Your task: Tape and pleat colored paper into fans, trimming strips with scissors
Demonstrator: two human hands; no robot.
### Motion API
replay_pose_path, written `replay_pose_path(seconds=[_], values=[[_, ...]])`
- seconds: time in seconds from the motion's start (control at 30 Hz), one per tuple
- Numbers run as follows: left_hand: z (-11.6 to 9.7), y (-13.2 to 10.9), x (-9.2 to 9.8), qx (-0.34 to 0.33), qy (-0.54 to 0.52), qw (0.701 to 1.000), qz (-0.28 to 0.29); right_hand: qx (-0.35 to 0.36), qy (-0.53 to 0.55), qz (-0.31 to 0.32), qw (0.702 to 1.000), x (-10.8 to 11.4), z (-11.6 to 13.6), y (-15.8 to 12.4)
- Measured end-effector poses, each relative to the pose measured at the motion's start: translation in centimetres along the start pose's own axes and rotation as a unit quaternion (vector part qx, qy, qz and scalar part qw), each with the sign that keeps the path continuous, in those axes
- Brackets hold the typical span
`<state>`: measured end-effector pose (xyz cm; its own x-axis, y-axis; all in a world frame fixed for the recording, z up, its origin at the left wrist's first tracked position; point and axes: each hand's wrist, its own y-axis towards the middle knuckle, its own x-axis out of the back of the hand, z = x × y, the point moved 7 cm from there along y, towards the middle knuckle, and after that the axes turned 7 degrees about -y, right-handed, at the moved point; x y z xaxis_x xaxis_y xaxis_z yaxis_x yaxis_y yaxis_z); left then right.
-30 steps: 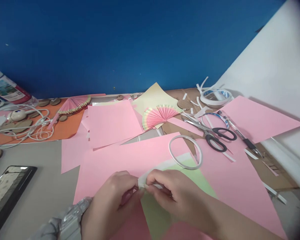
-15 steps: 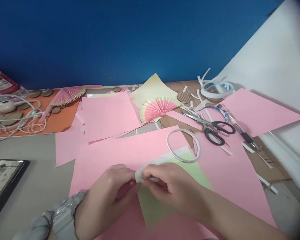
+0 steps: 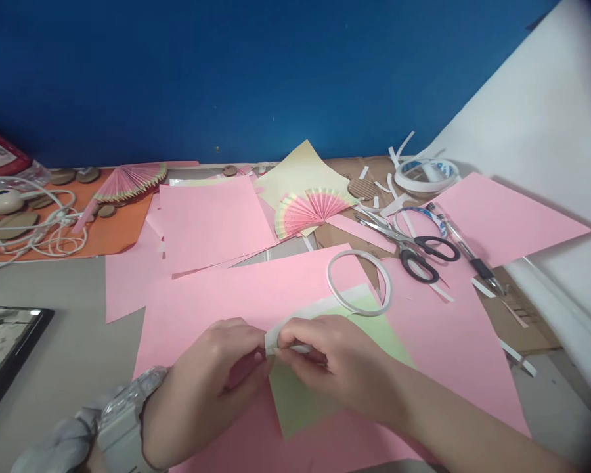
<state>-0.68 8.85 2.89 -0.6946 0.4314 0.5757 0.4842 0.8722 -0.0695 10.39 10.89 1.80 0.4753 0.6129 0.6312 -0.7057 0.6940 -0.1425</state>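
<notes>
A light green sheet of paper [image 3: 300,401] lies slanted on a large pink sheet [image 3: 211,289], with a white tape strip [image 3: 318,305] along its far edge. My left hand [image 3: 217,381], a grey watch on its wrist, is closed in a pinch at the green sheet's left corner. Close beside it, my right hand [image 3: 342,361] pinches the white strip with thumb and forefinger. The fingertips almost meet, and the strip's end shows between them. A thin tape roll [image 3: 331,279] rests over the sheet's far right part, just beyond my right hand.
Scissors [image 3: 414,249] and a pen [image 3: 467,246] lie to the right, near more tape rolls [image 3: 423,176]. Pleated paper fans [image 3: 315,213] and pink sheets [image 3: 217,223] are at the back. On the left are a phone [image 3: 10,348], white cables [image 3: 54,226] and a bottle [image 3: 4,154].
The view has shifted slightly. Both hands keep nearly the same pinch at the green sheet's corner; nothing has been let go.
</notes>
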Motion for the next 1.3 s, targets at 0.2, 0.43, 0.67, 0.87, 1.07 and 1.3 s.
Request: replay_pose_path(seconds=[0.2, 0.43, 0.67, 0.87, 1.07, 1.3], values=[[0.3, 0.0, -0.2, 0.021, -0.016, 1.000, 0.016, -0.017, -0.016, -0.001, 1.000, -0.2, -0.3, 0.1], [0.5, 0.0, -0.2, 0.018, -0.010, 1.000, 0.010, -0.023, -0.004, -0.001, 1.000, -0.2, -0.5, 0.2], [0.1, 0.1, 0.0, 0.012, -0.006, 1.000, 0.009, -0.048, 0.028, 0.018, 0.998, 0.0, -0.3, 0.0], [0.3, 0.1, -0.1, 0.019, 0.000, 1.000, 0.015, -0.047, 0.030, 0.017, 0.998, 0.0, -0.2, 0.0], [1.0, -0.7, 0.7, 0.062, -0.042, 0.997, -0.018, -0.015, 0.004, 0.000, 1.000, 0.1, -0.1, -0.1], [-0.2, -0.7, 1.5, -0.076, 0.031, 0.996, -0.033, 0.011, 0.003, -0.011, 1.000, 0.0, -0.1, -0.2]])
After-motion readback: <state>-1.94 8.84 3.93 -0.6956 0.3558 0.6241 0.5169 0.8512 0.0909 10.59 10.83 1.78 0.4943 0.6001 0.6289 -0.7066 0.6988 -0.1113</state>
